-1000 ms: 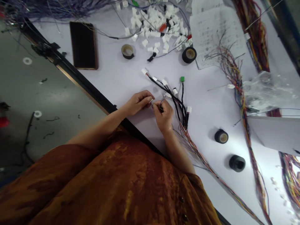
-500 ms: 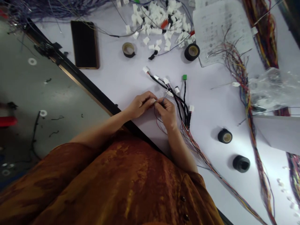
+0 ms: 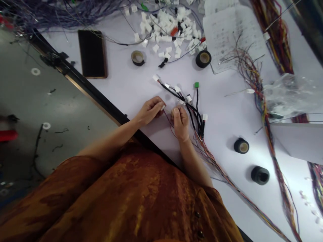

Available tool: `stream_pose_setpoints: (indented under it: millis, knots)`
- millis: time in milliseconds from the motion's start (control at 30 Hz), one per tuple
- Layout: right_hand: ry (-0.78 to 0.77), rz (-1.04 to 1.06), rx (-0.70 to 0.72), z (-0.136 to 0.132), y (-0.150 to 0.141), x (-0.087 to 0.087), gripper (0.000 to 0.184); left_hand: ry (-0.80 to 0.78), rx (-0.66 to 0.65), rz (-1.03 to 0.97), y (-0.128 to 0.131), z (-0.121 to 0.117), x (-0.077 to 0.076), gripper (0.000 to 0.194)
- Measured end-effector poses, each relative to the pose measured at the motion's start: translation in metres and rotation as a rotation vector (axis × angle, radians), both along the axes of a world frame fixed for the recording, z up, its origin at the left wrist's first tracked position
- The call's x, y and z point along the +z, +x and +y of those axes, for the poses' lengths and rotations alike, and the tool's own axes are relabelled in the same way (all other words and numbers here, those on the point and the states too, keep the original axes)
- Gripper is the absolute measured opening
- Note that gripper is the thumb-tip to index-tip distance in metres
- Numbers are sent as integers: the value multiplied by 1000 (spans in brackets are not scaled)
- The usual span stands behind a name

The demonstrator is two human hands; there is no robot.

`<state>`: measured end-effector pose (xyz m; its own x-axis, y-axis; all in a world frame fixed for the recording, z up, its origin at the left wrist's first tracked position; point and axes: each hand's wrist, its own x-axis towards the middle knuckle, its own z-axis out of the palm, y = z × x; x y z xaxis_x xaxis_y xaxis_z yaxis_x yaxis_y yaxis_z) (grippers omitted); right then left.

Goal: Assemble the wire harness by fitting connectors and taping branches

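Left hand (image 3: 150,111) and right hand (image 3: 180,122) have parted, away from the plastic bag (image 3: 287,95).

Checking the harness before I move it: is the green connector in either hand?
No, the green connector lies on the table, apart from the left hand and right hand.

**Loaded workbench here: phone, tape, connectors, wiring everywhere!**
Across the pale workbench (image 3: 126,77) we've got a black smartphone (image 3: 92,53), a heap of white plastic connectors (image 3: 165,38), black tape rolls (image 3: 241,146), a printed sheet (image 3: 233,37), a clear plastic bag (image 3: 290,94), and a black-sleeved wire harness (image 3: 194,107) fanning into coloured wires.
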<state>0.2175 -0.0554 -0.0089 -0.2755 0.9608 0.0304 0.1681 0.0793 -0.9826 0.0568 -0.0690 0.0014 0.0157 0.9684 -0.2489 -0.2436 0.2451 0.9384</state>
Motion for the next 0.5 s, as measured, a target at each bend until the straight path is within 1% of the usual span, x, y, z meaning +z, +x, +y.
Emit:
stream_pose_setpoints:
  millis: [67,167,233,300,367,433,500]
  knots:
    - [17,3,116,1,3,1,40,-17,-26,-41,0,2,1,37]
    - [-37,16,304,1,5,5,42,3,-72,-57,0,4,1,41]
    - [-78,49,337,2,5,7,42,9,-80,-51,0,4,1,39]
    - [-98,94,259,2,3,7,34,6,-65,-53,0,3,0,38]
    - [-84,94,123,3,0,7,22,4,-38,-53,-1,2,-1,35]
    - [-46,35,21,4,-3,7,15,8,-24,-43,-1,1,-1,32]
    - [-9,-33,-12,6,-4,8,14,9,-36,-36,-2,1,-1,31]
